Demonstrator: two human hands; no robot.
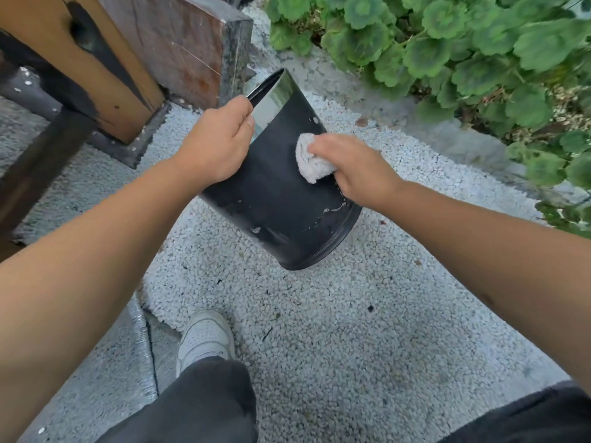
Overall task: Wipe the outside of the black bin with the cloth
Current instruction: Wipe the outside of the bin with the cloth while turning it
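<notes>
The black bin [275, 203] is tilted, its open rim pointing up and away and its base lifted toward me above the gravel. My left hand [214, 142] grips the rim on the bin's left side. My right hand [355, 167] holds a bunched white cloth [311, 158] pressed against the bin's outer wall, near the middle. Whitish smears and specks mark the wall lower down, close to the base.
White gravel [319, 330] covers the ground under the bin. A wooden post [105, 68] and a dark stone block [192, 43] stand at the upper left. Green leafy plants [463, 52] fill the upper right. My white shoe [204, 337] and dark trousers are at the bottom.
</notes>
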